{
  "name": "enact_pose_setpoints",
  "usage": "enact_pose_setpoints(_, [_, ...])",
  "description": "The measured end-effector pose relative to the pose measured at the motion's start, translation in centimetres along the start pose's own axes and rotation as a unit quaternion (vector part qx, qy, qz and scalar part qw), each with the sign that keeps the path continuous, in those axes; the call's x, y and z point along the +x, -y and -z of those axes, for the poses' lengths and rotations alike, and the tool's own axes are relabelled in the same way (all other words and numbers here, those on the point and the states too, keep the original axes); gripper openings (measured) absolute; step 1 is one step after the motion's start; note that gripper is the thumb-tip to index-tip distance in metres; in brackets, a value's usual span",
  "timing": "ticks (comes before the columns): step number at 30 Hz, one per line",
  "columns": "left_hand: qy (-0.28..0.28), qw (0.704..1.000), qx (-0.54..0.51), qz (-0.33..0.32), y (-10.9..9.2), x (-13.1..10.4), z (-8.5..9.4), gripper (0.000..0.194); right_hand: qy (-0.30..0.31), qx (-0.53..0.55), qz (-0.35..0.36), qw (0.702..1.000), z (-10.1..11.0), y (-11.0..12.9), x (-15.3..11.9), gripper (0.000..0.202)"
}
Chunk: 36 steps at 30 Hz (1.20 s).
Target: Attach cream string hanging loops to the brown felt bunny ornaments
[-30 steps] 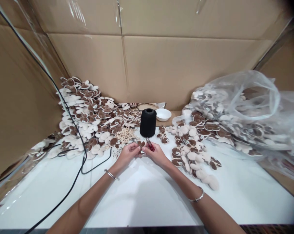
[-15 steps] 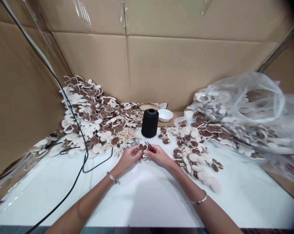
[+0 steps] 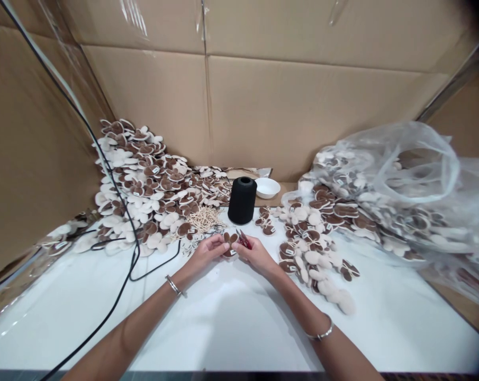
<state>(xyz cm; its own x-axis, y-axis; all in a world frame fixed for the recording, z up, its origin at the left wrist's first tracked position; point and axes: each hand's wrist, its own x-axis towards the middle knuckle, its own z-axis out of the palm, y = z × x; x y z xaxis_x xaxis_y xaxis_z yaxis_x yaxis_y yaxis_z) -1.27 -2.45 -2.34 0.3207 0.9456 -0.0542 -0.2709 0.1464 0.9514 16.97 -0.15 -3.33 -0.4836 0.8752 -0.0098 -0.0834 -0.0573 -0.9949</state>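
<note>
I have the small brown eared piece (image 3: 230, 252) between my two hands: my left hand (image 3: 210, 248) pinches its left side, my right hand (image 3: 258, 255) touches its right side, so neither is nearer. Its ears point far, thus its long axis seems to run near to far. My right hand also grasps the red snips (image 3: 245, 241), tips pointing far. The black cone (image 3: 242, 202) stands just beyond, in the way; pale cords (image 3: 203, 219) lie far left
</note>
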Motion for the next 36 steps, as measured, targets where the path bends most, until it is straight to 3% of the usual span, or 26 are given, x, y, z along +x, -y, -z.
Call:
enact_pose_setpoints(6, [-0.051, 0.997, 0.038, -0.037, -0.5, -0.2, -0.3, 0.03, -0.094, -0.083, 0.049, 0.991, -0.8, 0.4, 0.0, 0.037])
enact_pose_setpoints(10, [-0.126, 0.984, 0.09, -0.084, -0.6, 0.2, -0.2, 0.033, -0.138, -0.034, 0.033, 0.989, -1.5, 0.5, 0.1, 0.038])
enact_pose_setpoints(17, [-0.198, 0.97, 0.099, -0.1, -0.3, 0.8, 0.3, 0.035, -0.023, 0.151, -0.067, 0.986, -2.6, 0.5, -0.1, 0.043])
enact_pose_setpoints(26, [-0.186, 0.974, 0.096, -0.09, -0.1, 0.3, -0.3, 0.028, 0.04, 0.128, -0.093, 0.987, -3.9, 0.7, -1.1, 0.042])
enact_pose_setpoints(36, [-0.19, 0.967, 0.131, -0.109, -0.3, 0.2, -0.4, 0.026, 0.045, 0.132, -0.076, 0.987, -3.9, 0.5, -1.0, 0.04])
